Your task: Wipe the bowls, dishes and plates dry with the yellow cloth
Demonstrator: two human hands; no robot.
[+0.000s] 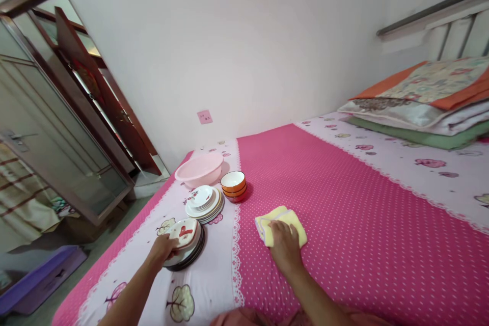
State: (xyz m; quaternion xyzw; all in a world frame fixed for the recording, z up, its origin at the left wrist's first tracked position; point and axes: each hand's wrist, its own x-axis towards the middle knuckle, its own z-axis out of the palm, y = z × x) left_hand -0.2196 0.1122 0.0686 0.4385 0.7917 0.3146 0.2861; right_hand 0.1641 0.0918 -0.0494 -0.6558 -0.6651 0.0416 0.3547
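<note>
My left hand [163, 250] has its fingers closed on the near-left edge of a small white plate with a red pattern [184, 232]. That plate is at the top of a stack with larger white and dark plates [194, 260] below. On the pink bedspread, my right hand [286, 244] grips a folded yellow cloth [280, 212] from above, fingers bent into it. Just beyond the left hand stands a second stack of white plates [208, 210], a floral one on top. Stacked orange bowls [234, 187] with white insides stand to the right of it.
A pale pink basin [199, 169] sits behind the plates, near the wall. Folded bedding and a pillow [416, 91] are piled at the far right of the bed [362, 244]. On the floor at the left is a purple bin [42, 282], below a glazed door [57, 127].
</note>
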